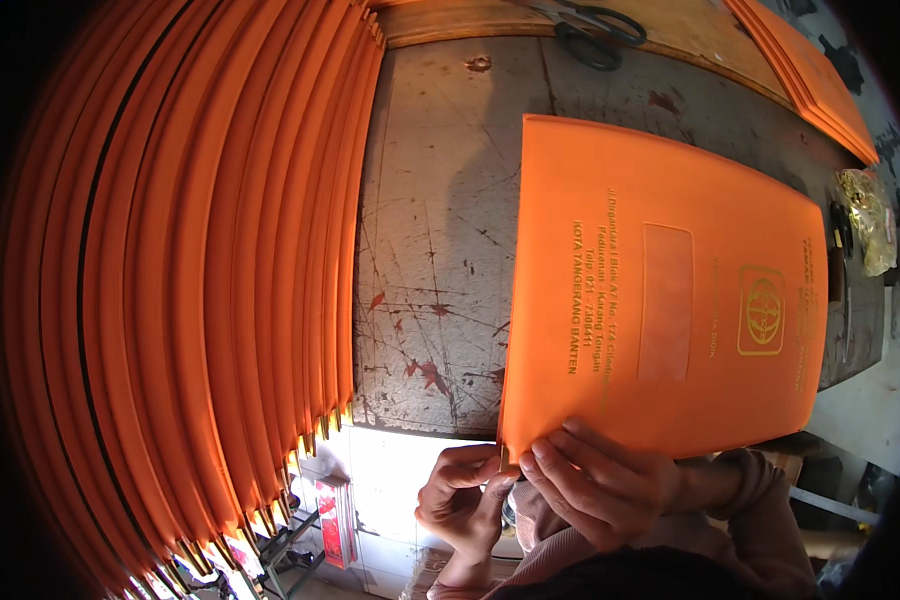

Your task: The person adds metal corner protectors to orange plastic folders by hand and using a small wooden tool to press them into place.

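Note:
An orange folder cover (590,160) with gold print and a clear rectangular window lies on the dark worktable, its near edge reaching past the table toward me. My right hand (605,485) grips that near edge close to the left corner, fingers laid over the top; its thumb is hidden. At the same corner, my left hand (468,495) is closed in a pinch, thumb and forefinger together. A thin sliver shows at those fingertips, too small to name. To the left rises a big stack of similar orange covers (180,250), several with shiny metal corners.
The scratched dark worktable (420,200) carries reddish scraps. Dark-handled scissors (590,50) lie on a wooden board (450,22) at the far side. More orange covers (805,75) rest at the far right, near a crumpled clear plastic bag (867,220). A metal frame (295,550) stands below left.

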`<state>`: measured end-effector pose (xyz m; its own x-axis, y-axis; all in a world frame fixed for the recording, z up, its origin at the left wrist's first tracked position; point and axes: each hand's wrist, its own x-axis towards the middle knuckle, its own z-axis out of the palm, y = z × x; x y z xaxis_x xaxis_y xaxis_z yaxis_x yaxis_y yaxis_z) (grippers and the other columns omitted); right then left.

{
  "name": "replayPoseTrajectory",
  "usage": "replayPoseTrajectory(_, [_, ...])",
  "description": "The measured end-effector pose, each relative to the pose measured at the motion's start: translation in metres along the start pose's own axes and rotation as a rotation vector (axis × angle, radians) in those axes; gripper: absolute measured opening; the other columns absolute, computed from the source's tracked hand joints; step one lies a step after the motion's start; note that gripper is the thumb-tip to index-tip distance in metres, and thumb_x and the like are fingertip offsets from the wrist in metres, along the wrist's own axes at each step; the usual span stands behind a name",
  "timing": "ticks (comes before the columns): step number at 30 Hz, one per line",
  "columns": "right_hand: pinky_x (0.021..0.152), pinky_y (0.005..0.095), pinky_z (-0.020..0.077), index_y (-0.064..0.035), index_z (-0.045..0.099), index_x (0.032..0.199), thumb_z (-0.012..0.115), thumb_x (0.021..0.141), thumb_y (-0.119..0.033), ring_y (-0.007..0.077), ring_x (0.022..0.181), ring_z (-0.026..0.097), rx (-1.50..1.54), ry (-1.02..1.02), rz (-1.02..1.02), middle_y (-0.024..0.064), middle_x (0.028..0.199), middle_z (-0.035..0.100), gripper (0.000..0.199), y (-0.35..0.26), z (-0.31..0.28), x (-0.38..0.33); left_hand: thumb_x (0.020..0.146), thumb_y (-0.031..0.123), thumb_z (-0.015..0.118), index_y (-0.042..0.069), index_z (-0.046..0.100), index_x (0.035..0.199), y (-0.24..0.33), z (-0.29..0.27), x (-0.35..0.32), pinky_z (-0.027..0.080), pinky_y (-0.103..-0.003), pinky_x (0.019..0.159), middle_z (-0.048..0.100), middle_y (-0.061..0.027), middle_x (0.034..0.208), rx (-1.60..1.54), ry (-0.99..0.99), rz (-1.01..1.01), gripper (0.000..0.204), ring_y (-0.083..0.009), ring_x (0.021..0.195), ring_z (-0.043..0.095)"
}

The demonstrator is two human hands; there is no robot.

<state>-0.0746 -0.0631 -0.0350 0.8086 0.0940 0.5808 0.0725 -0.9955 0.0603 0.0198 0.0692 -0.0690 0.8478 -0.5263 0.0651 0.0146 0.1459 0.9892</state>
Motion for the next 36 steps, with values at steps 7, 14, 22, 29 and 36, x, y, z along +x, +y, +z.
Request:
replayPoseTrajectory(7, [0.076,0.028,0.055,-0.0062,0.069,0.092,0.064,0.073,-0.011,0.0119,0.081,0.058,0.065,0.048,0.12,0.0022,0.09,0.06,0.02,-0.005,0.003,0.001,0.071,-0.005,0.07,-0.003,0.057,0.081,-0.01,0.003,-0.009,0.046,-0.028,0.075,0.061,-0.0169,0.087,-0.205,0.066,-0.029,0.017,-0.0169,0.078,0.058])
replayPoseTrajectory(14, [0.076,0.0276,0.0548,-0.0029,0.069,0.088,0.065,0.073,-0.012,0.0099,0.078,0.058,0.056,-0.021,0.003,0.003,0.089,0.06,0.019,0.0,0.004,0.001,0.071,-0.004,0.071,-0.002,0.057,0.074,-0.016,0.002,-0.007,0.046,-0.024,0.067,0.062,-0.014,0.079,-0.159,0.095,-0.046,0.014,-0.0138,0.071,0.057])
replayPoseTrajectory(22, [0.072,0.0242,0.056,-0.0007,0.069,0.087,0.062,0.075,-0.009,0.0129,0.077,0.06,-0.037,0.056,-0.126,0.0075,0.088,0.061,0.016,-0.006,0.013,-0.007,0.068,-0.008,0.07,0.0,0.058,0.071,-0.017,-0.002,-0.002,0.046,-0.024,0.063,0.063,-0.014,0.075,-0.066,0.037,0.042,0.015,-0.0138,0.068,0.058])
replayPoseTrajectory(29, [0.087,0.0313,0.0499,0.0012,0.063,0.099,0.053,0.077,-0.017,0.0169,0.096,0.056,0.068,-0.013,0.04,0.0099,0.095,0.06,0.03,-0.008,0.002,-0.005,0.068,-0.006,0.072,-0.003,0.057,0.078,-0.017,0.002,-0.002,0.045,-0.025,0.071,0.062,-0.0145,0.082,-0.193,0.06,-0.01,0.018,-0.016,0.075,0.058])
replayPoseTrajectory(36, [0.084,0.0355,0.0466,-0.0108,0.066,0.098,0.054,0.081,-0.016,0.0114,0.085,0.058,-0.131,0.068,0.374,0.0017,0.089,0.06,0.022,-0.015,-0.043,-0.023,0.07,0.005,0.074,-0.006,0.057,0.094,0.008,0.007,0.012,0.047,-0.028,0.073,0.058,-0.0139,0.086,-0.269,-0.036,0.166,0.032,-0.0185,0.078,0.058])
